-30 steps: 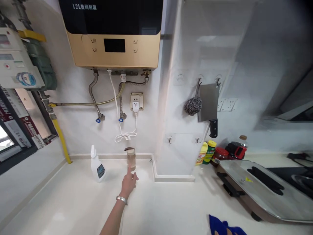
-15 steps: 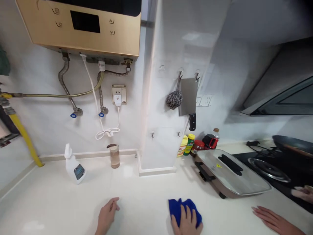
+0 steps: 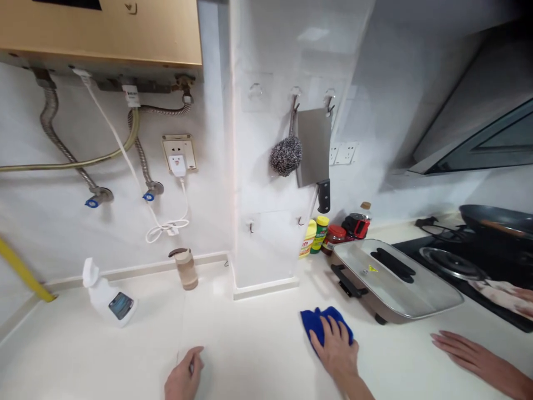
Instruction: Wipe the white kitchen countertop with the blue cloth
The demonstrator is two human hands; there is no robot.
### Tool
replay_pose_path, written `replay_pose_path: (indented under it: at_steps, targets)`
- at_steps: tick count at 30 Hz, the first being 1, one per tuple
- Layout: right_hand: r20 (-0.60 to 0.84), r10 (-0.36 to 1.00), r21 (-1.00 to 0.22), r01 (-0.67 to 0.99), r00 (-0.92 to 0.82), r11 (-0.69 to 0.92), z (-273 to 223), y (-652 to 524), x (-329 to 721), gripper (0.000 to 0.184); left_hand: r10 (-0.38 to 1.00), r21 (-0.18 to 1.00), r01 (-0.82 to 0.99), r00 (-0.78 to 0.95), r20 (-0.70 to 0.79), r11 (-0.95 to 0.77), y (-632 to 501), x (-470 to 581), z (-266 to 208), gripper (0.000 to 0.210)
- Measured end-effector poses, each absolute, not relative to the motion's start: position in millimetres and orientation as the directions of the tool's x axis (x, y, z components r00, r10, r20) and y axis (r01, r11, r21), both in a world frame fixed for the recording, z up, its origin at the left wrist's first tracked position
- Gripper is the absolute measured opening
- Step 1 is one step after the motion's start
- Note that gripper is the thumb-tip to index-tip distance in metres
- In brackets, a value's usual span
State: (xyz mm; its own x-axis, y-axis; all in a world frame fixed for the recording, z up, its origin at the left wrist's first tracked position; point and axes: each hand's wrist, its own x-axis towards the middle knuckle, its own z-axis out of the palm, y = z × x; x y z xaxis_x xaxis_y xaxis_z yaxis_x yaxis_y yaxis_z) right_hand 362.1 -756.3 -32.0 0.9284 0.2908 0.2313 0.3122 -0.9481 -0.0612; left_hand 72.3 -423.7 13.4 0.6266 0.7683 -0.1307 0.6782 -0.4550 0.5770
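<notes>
My right hand (image 3: 338, 349) lies over a folded blue cloth (image 3: 310, 321), pressing it against the white countertop (image 3: 245, 344). Its fingers spread across the cloth's upper side. My left hand (image 3: 185, 375) hovers at or rests on the counter near the lower edge, its fingers loosely curled in with nothing visible in them. Behind it stand a clear bottle with a brown strap (image 3: 187, 272) and a white spray bottle (image 3: 108, 297). Right of the cloth sits an electric pan with a glass lid (image 3: 416, 300).
At right, another person's hand (image 3: 478, 355) lies flat on the counter, and a pale cloth (image 3: 499, 291) is under their other hand by the stove. A cleaver (image 3: 313, 147) and steel scrubber (image 3: 286, 156) hang on the pillar. A wok (image 3: 495, 219) stands at the back.
My right hand has slid the blue cloth forward and to the right. My left hand has shifted slightly down in view. The other person's pale cloth has moved left; the camera view has shifted.
</notes>
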Motion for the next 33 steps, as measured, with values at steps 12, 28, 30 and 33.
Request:
replay_pose_path:
  at_steps: [12,28,30,33]
  targets:
    - [0.125,0.232,0.033,0.23,0.965,-0.973,6,-646,371,0.063,0.75,0.581,0.674,0.642,-0.157,-0.455,-428,74,14,0.038]
    - [0.007,0.849,-0.232,0.827,0.528,-0.512,9,-572,211,0.068,0.742,0.674,0.537,0.67,0.026,-0.508,-441,67,21,0.043]
    - [0.05,0.863,-0.273,0.838,0.503,-0.472,1,-596,216,0.06,0.729,0.681,0.514,0.683,0.043,-0.522,-450,64,21,0.041]
    - [0.188,0.868,-0.332,0.862,0.46,-0.384,-24,-633,215,0.056,0.699,0.695,0.471,0.713,0.062,-0.543,-472,65,19,0.041]
